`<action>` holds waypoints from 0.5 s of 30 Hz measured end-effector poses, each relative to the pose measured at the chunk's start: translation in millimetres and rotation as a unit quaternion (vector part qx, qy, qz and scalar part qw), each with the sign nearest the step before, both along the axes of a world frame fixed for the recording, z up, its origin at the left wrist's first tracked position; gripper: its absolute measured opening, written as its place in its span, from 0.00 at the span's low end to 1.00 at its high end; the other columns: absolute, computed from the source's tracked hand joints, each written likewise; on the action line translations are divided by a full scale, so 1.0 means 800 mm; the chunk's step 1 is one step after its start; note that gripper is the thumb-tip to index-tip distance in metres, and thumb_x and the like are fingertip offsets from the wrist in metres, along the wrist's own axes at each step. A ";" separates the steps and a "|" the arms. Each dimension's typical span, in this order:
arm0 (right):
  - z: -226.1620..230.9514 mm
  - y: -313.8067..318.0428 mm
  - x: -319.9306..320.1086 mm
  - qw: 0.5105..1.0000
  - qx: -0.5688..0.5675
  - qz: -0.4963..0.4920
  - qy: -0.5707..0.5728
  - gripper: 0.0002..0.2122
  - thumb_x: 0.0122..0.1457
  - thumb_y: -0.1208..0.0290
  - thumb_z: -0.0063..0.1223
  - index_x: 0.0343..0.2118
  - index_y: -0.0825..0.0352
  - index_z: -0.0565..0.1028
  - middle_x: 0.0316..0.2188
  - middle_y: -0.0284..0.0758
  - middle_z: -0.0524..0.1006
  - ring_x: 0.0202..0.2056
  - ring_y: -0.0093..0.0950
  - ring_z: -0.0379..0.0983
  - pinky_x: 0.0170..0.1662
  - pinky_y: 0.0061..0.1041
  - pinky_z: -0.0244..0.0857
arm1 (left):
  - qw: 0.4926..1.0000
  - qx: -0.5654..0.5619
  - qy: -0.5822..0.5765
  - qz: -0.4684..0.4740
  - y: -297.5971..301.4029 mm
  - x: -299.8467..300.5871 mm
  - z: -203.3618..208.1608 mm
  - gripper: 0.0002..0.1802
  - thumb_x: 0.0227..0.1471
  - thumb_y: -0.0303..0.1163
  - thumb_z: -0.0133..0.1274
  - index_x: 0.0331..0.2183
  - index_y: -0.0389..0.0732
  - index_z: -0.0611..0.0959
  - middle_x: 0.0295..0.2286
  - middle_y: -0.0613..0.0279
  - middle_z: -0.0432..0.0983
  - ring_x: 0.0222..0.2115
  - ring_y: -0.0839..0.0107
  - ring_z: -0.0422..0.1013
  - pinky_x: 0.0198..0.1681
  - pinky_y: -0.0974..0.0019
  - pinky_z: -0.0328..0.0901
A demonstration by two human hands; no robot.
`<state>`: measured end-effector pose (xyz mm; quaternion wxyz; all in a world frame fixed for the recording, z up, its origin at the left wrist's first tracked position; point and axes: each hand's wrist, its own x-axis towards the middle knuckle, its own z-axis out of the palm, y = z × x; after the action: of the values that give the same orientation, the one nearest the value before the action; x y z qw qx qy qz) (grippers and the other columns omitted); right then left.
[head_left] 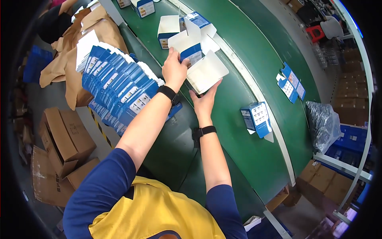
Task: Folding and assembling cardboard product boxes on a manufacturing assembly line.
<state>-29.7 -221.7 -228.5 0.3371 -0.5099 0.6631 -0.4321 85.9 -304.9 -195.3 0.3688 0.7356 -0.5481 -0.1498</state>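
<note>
Left hand (175,69) and right hand (204,102) both at the open carton (207,75), which sits above the green surface (227,123), its white inside facing up and a flap standing. Right-hand fingers part around the carton's near end, thumb at the near corner, other fingers along the right side, so it has hold of it. Left-hand fingers are partly bent, thumb by the carton's left edge, index near the flap of the blue-and-white box (191,55) just beyond; cannot tell which of the two it grips, or how firmly. Black wristbands (169,93) on both wrists. More part-open boxes just past that, near the white rail (254,85). To the left, a big fanned stack of flattened blue cartons (119,85), with brown paper (71,65) beside it. On the right, a blue box (256,118) stands near the rail with a flap out, and a flattened blue carton (293,83) lies beyond the rail. Clear plastic bag (323,126) at the far right edge; cardboard boxes (67,137) lower left, below the stack.
</note>
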 end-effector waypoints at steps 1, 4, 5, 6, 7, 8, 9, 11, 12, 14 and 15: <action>-0.001 -0.001 0.004 1.000 0.003 -0.008 -0.024 0.51 0.42 0.77 0.64 0.61 0.67 0.33 0.60 0.49 0.47 0.54 0.36 0.60 0.43 0.26 0.70 | 1.000 -0.002 0.014 0.009 -0.007 0.002 0.000 0.13 0.38 0.32 0.59 0.25 0.36 0.73 0.52 0.47 0.61 0.38 0.47 0.70 0.39 0.56 0.66; -0.004 0.002 0.002 0.997 0.013 -0.033 -0.070 0.48 0.45 0.78 0.61 0.62 0.66 0.35 0.60 0.50 0.48 0.53 0.36 0.62 0.44 0.26 0.69 | 0.999 -0.001 0.045 0.019 -0.028 0.003 -0.004 0.14 0.38 0.32 0.59 0.25 0.36 0.73 0.52 0.44 0.61 0.41 0.48 0.69 0.42 0.58 0.65; -0.002 0.014 -0.010 0.998 0.005 -0.025 -0.059 0.44 0.47 0.78 0.59 0.61 0.67 0.39 0.58 0.49 0.53 0.52 0.35 0.63 0.44 0.25 0.69 | 0.998 -0.004 0.063 0.019 -0.031 0.009 -0.007 0.15 0.38 0.34 0.59 0.27 0.35 0.74 0.52 0.43 0.60 0.43 0.48 0.68 0.44 0.59 0.64; 0.002 0.029 -0.027 0.999 -0.003 -0.017 -0.047 0.40 0.49 0.78 0.57 0.61 0.68 0.44 0.57 0.49 0.57 0.51 0.34 0.65 0.43 0.25 0.69 | 0.996 -0.007 0.082 0.019 -0.034 0.016 -0.011 0.17 0.38 0.35 0.60 0.28 0.34 0.75 0.52 0.41 0.60 0.45 0.48 0.66 0.46 0.60 0.63; 0.006 0.045 -0.045 0.999 -0.011 -0.009 -0.035 0.36 0.50 0.78 0.56 0.60 0.69 0.48 0.55 0.49 0.61 0.50 0.33 0.66 0.43 0.24 0.69 | 0.995 -0.009 0.100 0.019 -0.033 0.019 -0.016 0.18 0.39 0.36 0.60 0.29 0.33 0.75 0.52 0.39 0.59 0.47 0.49 0.65 0.47 0.61 0.62; 0.017 0.067 -0.071 0.998 0.008 -0.067 -0.011 0.26 0.54 0.78 0.51 0.56 0.70 0.60 0.45 0.45 0.72 0.43 0.30 0.73 0.42 0.24 0.68 | 0.995 -0.005 0.104 0.013 -0.028 0.019 -0.019 0.18 0.39 0.36 0.60 0.29 0.33 0.75 0.52 0.39 0.59 0.47 0.49 0.65 0.47 0.61 0.62; 0.022 0.091 -0.105 0.988 0.015 -0.155 -0.001 0.19 0.55 0.76 0.51 0.50 0.72 0.67 0.38 0.40 0.76 0.34 0.26 0.75 0.37 0.22 0.69 | 0.990 -0.016 0.136 0.024 -0.023 0.018 -0.018 0.21 0.39 0.38 0.60 0.32 0.32 0.74 0.53 0.37 0.57 0.49 0.48 0.63 0.49 0.62 0.60; 0.039 0.122 -0.159 0.925 -0.059 -0.369 -0.071 0.11 0.56 0.67 0.53 0.37 0.69 0.72 0.25 0.33 0.75 0.23 0.20 0.72 0.22 0.13 0.64 | 0.979 -0.040 0.193 0.053 -0.014 0.020 -0.019 0.28 0.40 0.42 0.60 0.38 0.30 0.73 0.54 0.32 0.52 0.53 0.47 0.58 0.52 0.63 0.57; 0.046 0.133 -0.195 0.904 -0.028 -0.424 -0.041 0.11 0.56 0.66 0.54 0.36 0.68 0.72 0.25 0.33 0.74 0.22 0.20 0.71 0.21 0.13 0.62 | 0.979 -0.040 0.196 0.047 -0.008 0.013 -0.011 0.28 0.40 0.42 0.60 0.38 0.30 0.73 0.54 0.32 0.52 0.53 0.47 0.58 0.52 0.63 0.57; 0.050 0.137 -0.235 0.880 0.009 -0.475 -0.015 0.11 0.55 0.64 0.54 0.35 0.68 0.72 0.24 0.33 0.73 0.20 0.19 0.70 0.19 0.12 0.61 | 0.989 -0.036 0.141 0.025 0.008 0.006 0.004 0.34 0.41 0.45 0.59 0.43 0.29 0.69 0.55 0.30 0.46 0.55 0.46 0.53 0.54 0.63 0.54; 0.052 0.132 -0.247 0.874 0.055 -0.465 -0.135 0.12 0.55 0.64 0.54 0.35 0.68 0.72 0.23 0.32 0.73 0.20 0.19 0.69 0.19 0.12 0.60 | 0.993 -0.034 0.116 0.012 0.013 -0.002 0.006 0.38 0.41 0.46 0.59 0.45 0.28 0.67 0.56 0.28 0.43 0.57 0.45 0.51 0.55 0.63 0.53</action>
<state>-227.1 -116.2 -186.7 0.2113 -0.0606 0.7947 -0.5658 84.4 -294.2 -190.7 0.4562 0.7070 -0.4976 -0.2108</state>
